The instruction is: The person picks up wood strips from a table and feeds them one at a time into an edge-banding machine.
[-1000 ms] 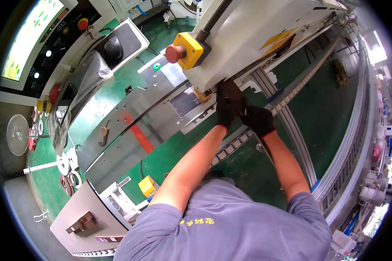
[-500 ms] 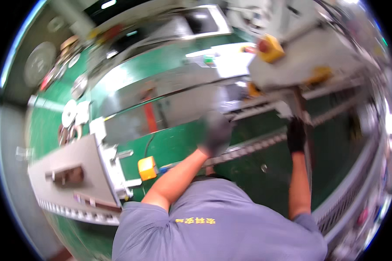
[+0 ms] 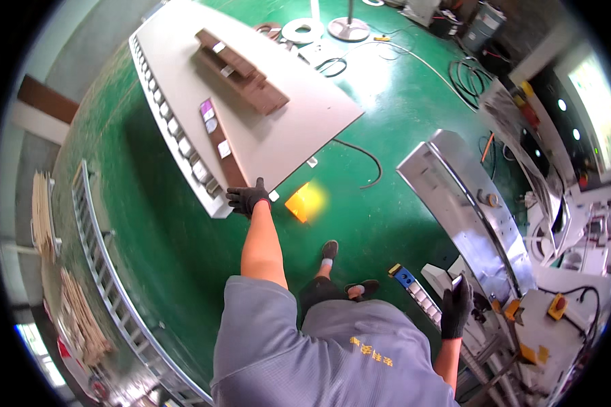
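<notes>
My left hand (image 3: 249, 197), in a black glove, reaches out with fingers spread beside the near end of a long brown strip (image 3: 225, 146) with stickers. Whether it touches the strip I cannot tell. The strip lies along the edge of a pale tabletop (image 3: 305, 102), and a stack of shorter brown pieces (image 3: 241, 73) rests farther in. My right hand (image 3: 457, 308), also black-gloved, is closed at the machine on the right. A small pale piece shows at its fingertips, too little of it to name. A curved shiny metal plate (image 3: 458, 210) stands just beyond that hand.
A roller conveyor (image 3: 125, 278) runs along the left. An orange-yellow block (image 3: 304, 202) is on the green floor ahead, by a dark cable (image 3: 370, 159). A narrow roller track (image 3: 424, 302) lies right of my feet. A yellow switch box (image 3: 557, 306) sits on the machine.
My view has swung left, so the pale table now lies ahead. My left hand has gone from the machine side to the table's corner. The right hand stays by the machine.
</notes>
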`<state>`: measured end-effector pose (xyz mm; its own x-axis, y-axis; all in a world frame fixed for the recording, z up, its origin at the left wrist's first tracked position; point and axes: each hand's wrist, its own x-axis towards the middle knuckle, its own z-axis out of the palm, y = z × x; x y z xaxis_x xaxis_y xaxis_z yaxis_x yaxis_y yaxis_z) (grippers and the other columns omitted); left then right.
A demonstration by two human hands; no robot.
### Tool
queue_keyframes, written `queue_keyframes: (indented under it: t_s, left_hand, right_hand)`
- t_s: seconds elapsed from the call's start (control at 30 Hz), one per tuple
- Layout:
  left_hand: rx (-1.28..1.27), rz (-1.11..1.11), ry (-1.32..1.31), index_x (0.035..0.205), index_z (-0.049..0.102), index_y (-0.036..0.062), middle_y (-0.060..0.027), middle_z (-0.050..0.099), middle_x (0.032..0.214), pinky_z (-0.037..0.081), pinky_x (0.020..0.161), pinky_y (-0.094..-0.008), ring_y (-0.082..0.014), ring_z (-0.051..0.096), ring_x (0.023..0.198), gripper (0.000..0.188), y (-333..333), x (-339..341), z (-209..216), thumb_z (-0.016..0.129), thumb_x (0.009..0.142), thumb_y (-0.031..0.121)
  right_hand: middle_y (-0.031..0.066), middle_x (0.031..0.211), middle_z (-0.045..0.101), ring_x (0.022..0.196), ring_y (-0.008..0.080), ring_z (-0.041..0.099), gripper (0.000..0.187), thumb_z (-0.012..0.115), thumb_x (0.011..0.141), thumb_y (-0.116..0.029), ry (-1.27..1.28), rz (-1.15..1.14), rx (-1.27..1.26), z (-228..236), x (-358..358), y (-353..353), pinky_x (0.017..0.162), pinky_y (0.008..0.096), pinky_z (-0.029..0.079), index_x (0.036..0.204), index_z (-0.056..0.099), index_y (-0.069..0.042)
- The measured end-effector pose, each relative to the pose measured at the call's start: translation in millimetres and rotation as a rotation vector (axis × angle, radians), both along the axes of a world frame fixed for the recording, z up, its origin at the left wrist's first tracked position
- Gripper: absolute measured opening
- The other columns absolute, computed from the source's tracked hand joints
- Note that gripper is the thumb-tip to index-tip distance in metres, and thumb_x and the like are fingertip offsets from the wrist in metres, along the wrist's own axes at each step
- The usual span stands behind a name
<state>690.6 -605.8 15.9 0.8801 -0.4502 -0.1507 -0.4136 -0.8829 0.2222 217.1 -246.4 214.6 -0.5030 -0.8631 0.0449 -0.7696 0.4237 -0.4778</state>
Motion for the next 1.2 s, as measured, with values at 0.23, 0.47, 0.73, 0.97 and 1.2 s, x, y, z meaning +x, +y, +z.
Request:
queue_keyframes:
  t_s: [0.23, 0.47, 0.73, 0.97, 1.2]
  left_hand:
    - [-0.368, -0.090, 0.746, 0.112, 0.057, 0.0020, -0.0131, 0.064, 0.099, 0.054, 0.073, -0.0377, -0.0291, 0.067, 0.080, 0.052, 139.8, 76.8, -14.0, 0.081, 0.074, 0.030]
    - [-1.045, -0.317, 0.529, 0.129, 0.051, 0.0003, -0.0068, 0.060, 0.094, 0.050, 0.066, -0.0296, -0.0153, 0.060, 0.077, 0.058, 180.1, 85.8, 150.2, 0.075, 0.076, 0.000]
    - [-1.339, -1.144, 0.003, 0.091, 0.068, 0.0003, -0.0095, 0.064, 0.086, 0.049, 0.074, -0.0383, -0.0262, 0.060, 0.081, 0.028, 126.9, 21.9, 344.0, 0.082, 0.068, -0.001]
    - [-1.415, -1.211, 0.075, 0.097, 0.071, 0.0029, -0.0076, 0.065, 0.086, 0.049, 0.069, -0.0387, -0.0271, 0.060, 0.077, 0.036, 114.5, -13.7, 351.2, 0.088, 0.066, 0.006]
    - [-1.384, -1.273, 0.045, 0.095, 0.070, 0.0024, -0.0083, 0.064, 0.083, 0.049, 0.067, -0.0387, -0.0279, 0.059, 0.075, 0.035, 107.6, -32.2, 349.3, 0.089, 0.066, 0.007]
  right_hand:
    - [0.0178, 0.115, 0.066, 0.095, 0.0233, 0.062, 0.048, 0.056, 0.090, -0.005, -0.296, 0.276, -0.018, 3.8, 51.2, -100.1, 0.088, 0.0355, 0.050, 0.138, 0.052, -0.002]
    - [0.0180, 0.115, 0.069, 0.084, 0.0222, 0.069, 0.050, 0.047, 0.095, 0.000, -0.709, 0.528, 0.243, 68.9, 164.3, -209.9, 0.077, 0.0343, 0.055, 0.145, 0.047, -0.006]
    - [0.0203, 0.149, 0.044, 0.127, 0.0395, 0.053, 0.073, 0.051, 0.078, 0.011, -0.509, 1.222, -0.479, 126.0, 312.7, -270.8, 0.105, 0.0434, 0.046, 0.148, 0.040, -0.006]
    - [0.0203, 0.136, 0.056, 0.121, 0.0395, 0.057, 0.074, 0.052, 0.077, 0.013, -0.705, 1.159, -0.540, 124.8, 301.7, -269.0, 0.099, 0.0431, 0.050, 0.147, 0.041, -0.007]
    - [0.0193, 0.126, 0.064, 0.113, 0.0381, 0.063, 0.069, 0.053, 0.078, 0.013, -0.670, 0.999, -0.437, 134.8, 284.1, -260.1, 0.095, 0.0409, 0.053, 0.144, 0.046, -0.008]
